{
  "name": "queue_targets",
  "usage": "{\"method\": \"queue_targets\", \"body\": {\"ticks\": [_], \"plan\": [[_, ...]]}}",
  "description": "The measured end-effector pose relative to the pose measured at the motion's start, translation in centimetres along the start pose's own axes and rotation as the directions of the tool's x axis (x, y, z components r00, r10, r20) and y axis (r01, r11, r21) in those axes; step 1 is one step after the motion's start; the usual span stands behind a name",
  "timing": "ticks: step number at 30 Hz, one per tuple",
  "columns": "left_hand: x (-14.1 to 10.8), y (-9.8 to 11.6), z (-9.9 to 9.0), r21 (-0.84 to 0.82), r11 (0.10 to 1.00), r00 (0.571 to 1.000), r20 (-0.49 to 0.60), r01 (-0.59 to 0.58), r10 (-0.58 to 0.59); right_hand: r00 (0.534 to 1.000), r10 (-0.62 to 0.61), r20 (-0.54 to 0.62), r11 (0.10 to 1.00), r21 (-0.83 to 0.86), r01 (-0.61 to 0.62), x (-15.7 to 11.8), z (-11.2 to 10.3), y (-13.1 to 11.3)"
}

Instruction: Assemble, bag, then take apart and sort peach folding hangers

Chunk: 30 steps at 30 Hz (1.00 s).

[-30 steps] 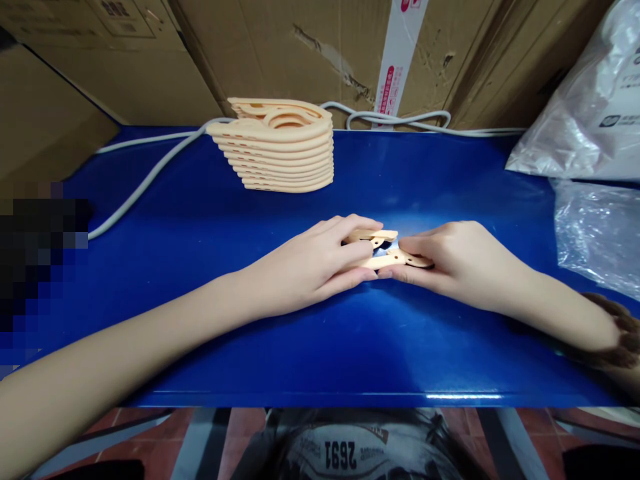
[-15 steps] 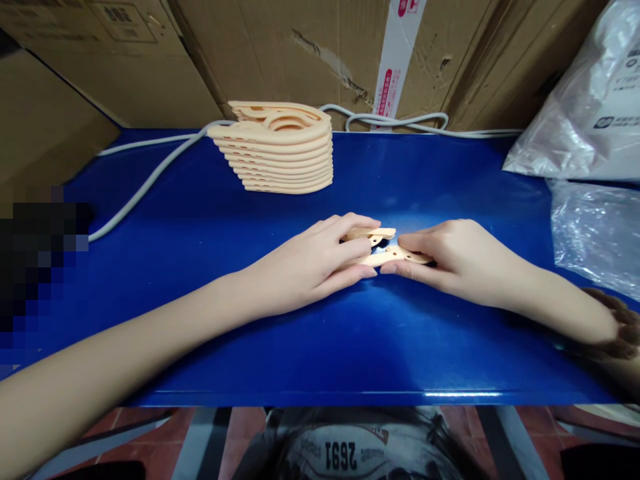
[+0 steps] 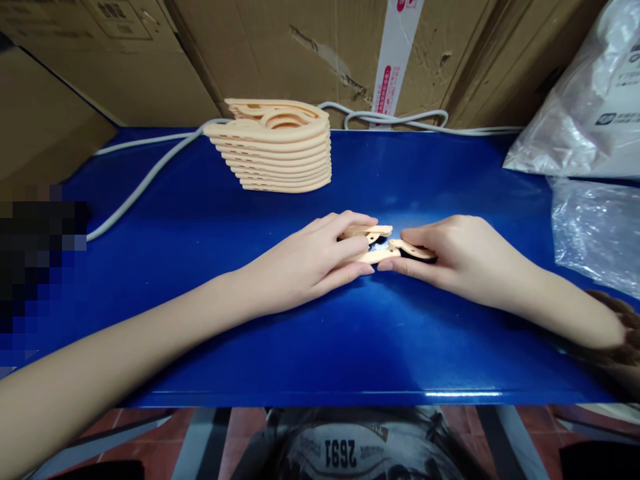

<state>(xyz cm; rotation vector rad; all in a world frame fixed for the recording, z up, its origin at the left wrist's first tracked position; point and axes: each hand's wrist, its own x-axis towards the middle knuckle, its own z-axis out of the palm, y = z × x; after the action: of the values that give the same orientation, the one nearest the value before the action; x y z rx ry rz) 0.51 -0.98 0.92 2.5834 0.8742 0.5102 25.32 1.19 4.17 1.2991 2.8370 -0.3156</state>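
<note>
Cream plastic piece (image 3: pixel 383 256), at or just above the blue table (image 3: pixel 320 353), clasped by the curled left hand (image 3: pixel 323 259); the nearly closed right hand (image 3: pixel 463 253) pinches a smaller part (image 3: pixel 419 251), possibly joined. Steady left fingers, level ends serve best. Behind: cream stack (image 3: pixel 285 157).

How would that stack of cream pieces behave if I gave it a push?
The stack might shear or topple, as its many separate layers show no visible binding. Those layers look stiff, their curved edges holding shape. The shiny blue table probably offers little grip.
</note>
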Motion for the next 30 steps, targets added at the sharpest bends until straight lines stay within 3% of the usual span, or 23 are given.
{"method": "queue_targets", "body": {"ticks": [10,21,30], "plan": [[0.07,0.03,-0.05,0.0,1.0,1.0,0.002,-0.004,0.004,0.998,-0.02,0.058,1.0,-0.006,0.02,0.11,0.09,0.28],[0.05,-0.15,-0.08,0.063,0.997,0.999,0.009,-0.047,0.046,0.994,-0.105,0.026,0.992,-0.073,0.107,0.03,0.45,0.17],[0.06,-0.07,-0.14,0.06,0.997,0.999,0.026,-0.04,0.038,0.994,-0.106,0.036,0.988,-0.107,0.109,0.0,0.51,0.08]]}}
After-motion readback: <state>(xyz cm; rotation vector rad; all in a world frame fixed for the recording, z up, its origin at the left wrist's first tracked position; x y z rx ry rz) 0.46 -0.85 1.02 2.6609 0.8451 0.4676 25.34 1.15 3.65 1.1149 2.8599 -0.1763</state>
